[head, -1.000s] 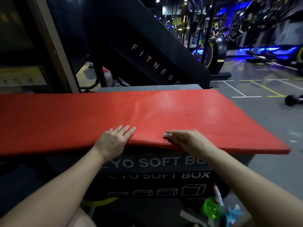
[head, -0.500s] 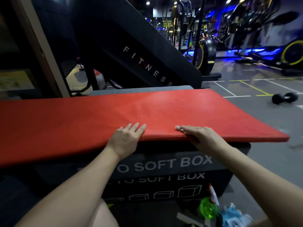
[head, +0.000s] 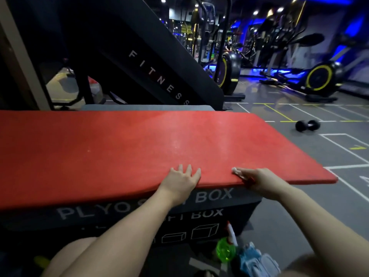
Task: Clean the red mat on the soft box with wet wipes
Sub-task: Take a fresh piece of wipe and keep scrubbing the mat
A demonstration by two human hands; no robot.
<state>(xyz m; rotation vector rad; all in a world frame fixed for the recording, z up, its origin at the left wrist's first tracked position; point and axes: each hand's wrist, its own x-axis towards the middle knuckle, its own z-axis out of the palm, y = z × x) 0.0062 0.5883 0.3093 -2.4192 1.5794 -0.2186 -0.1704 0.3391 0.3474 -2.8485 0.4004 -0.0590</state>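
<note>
the red mat [head: 119, 148] runs off the left edge; the right hand [head: 263, 181] hides most of the wipe [head: 236, 171].

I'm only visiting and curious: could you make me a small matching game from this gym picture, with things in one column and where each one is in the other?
Things:
1. wet wipe
2. dumbbell
3. green spray bottle
4. left hand

Places:
A. on the floor at the foot of the soft box
B. flat on the near edge of the red mat
C. pressed to the mat under the fingers of the right hand
D. alone on the gym floor, beyond the mat's right end

Pairs: 1-C, 2-D, 3-A, 4-B.
</note>
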